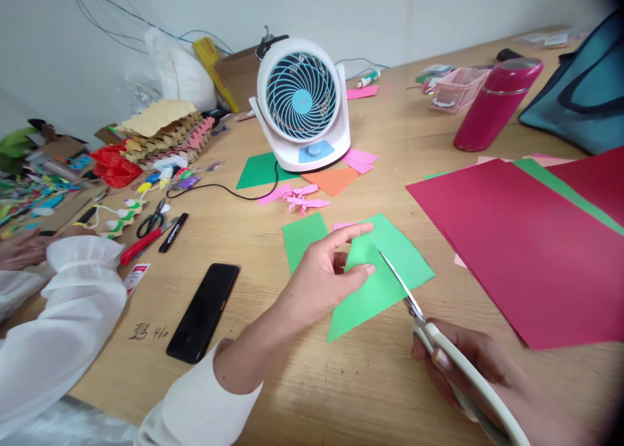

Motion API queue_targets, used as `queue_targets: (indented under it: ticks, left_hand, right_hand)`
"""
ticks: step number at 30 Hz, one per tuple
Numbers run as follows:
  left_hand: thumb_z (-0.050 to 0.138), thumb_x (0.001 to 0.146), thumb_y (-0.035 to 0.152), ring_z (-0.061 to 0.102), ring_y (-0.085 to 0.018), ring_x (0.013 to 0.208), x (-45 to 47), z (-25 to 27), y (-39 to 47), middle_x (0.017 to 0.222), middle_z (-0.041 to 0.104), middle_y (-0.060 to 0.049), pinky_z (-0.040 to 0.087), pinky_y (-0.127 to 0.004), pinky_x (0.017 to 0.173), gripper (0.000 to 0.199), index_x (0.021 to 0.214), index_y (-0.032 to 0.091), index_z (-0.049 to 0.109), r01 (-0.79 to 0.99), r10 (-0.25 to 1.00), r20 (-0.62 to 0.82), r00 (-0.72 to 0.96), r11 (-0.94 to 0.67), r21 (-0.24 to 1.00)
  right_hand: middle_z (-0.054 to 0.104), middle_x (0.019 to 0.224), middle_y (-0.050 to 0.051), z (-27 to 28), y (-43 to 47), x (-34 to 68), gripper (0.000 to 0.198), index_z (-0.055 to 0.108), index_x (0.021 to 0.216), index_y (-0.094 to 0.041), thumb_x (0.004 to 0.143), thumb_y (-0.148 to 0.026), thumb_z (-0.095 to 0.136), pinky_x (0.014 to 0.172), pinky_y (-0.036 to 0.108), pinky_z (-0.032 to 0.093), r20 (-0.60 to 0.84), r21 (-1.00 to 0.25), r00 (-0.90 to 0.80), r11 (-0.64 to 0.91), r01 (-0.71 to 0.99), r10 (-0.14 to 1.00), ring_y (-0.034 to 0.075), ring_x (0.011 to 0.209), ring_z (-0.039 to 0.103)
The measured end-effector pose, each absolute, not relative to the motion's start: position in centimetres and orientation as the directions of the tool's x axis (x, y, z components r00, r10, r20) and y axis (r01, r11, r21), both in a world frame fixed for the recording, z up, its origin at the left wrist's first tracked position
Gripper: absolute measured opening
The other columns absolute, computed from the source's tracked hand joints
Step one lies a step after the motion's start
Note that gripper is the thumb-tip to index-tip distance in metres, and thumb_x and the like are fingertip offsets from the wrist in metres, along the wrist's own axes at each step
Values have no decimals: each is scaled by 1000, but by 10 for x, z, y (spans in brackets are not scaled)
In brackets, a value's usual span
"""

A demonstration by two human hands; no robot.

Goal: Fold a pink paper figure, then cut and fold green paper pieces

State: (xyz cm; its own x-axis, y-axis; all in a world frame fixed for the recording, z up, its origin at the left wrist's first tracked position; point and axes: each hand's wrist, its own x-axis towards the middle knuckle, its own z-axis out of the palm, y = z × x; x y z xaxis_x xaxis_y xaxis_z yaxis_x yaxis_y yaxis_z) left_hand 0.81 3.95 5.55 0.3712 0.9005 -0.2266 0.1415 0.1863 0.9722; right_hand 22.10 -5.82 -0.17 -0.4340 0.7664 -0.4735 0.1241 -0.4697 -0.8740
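My left hand (pixel 324 267) pinches the left side of a light green sheet of paper (pixel 390 251), thumb on top and fingers behind it. White-handled scissors (pixel 429 329) are gripped in my right hand (pixel 480 361). Their blade lies over the sheet from its lower right edge; whether it is cutting there I cannot tell. A second green paper piece (pixel 302 235) lies on the table just behind my left hand. Beyond it are cut pink paper strips (pixel 305 199).
A white fan (pixel 302 101) stands at the back. Large dark red sheets (pixel 526 251) and a magenta thermos (pixel 500 104) are on the right. A black phone (pixel 203 313) and red-handled scissors (pixel 146 241) lie left. A co-worker's white sleeve (pixel 73 303) reaches in at far left.
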Motion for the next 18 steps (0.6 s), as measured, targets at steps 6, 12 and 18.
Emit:
queue_targets:
  ticks: [6,12,18]
  left_hand:
    - [66,82,20,61,-12,72,8,56,40,94,69,-2,49,-22,61,54,135,27,55,150,896,-237,375,194,969]
    - [65,81,16,56,-10,66,12,55,35,85,67,-1,45,-20,58,56,135,26,55,143,905,-218,366,177,974]
    - [66,82,16,55,-8,65,12,51,35,85,66,1,45,-18,58,55,135,27,55,120,889,-239,390,209,971]
  right_hand:
    - [42,65,-3,-3,-58,221,47,56,83,-19,88,-66,53,53,25,30,-486,-867,-429,-483,126,762,11,59,34]
    - [43,65,-3,4,-56,219,57,56,88,-19,85,-75,48,54,25,32,-498,-863,-435,-477,165,750,12,59,36]
    - [42,63,-4,5,-55,218,51,52,81,-19,87,-69,50,51,24,29,-466,-880,-438,-452,144,769,10,56,34]
